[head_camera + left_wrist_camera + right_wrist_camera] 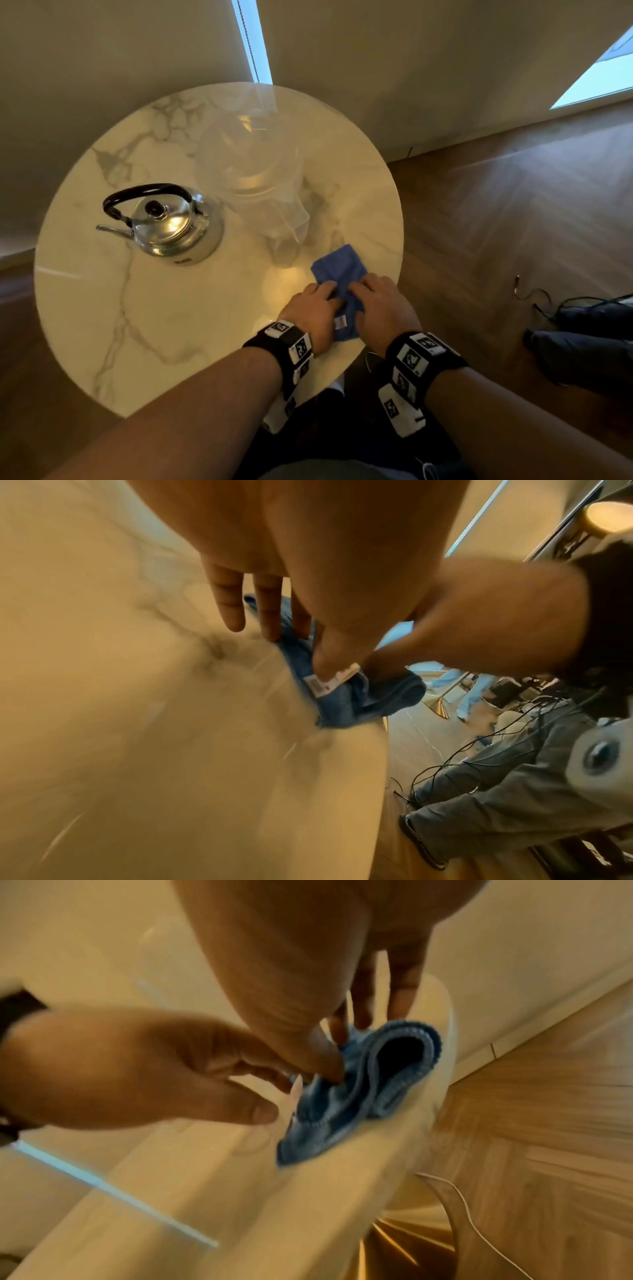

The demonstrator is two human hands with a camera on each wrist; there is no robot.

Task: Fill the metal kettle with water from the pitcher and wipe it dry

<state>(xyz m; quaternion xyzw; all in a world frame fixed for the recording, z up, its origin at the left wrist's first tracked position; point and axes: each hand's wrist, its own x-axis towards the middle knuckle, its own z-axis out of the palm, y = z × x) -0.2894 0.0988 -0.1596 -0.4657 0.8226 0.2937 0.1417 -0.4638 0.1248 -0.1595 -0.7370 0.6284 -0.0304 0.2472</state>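
The metal kettle [164, 226] stands on the left of the round marble table [154, 342], lid on, spout pointing left, black handle upright. A clear plastic pitcher [250, 171] stands behind and right of it. A blue cloth [342, 267] [369, 696] [342, 1110] lies bunched near the table's right front edge. My left hand [317, 305] [318, 653] pinches its near left part by the white label. My right hand [380, 301] [334, 1053] pinches the folds beside it. Neither hand is near the kettle or the pitcher.
The table edge [441, 1031] runs right beside the cloth, with wooden floor [496, 222] below. Cables [548, 305] and another person's dark shoes [582, 346] lie on the floor to the right. A wall stands close behind the table.
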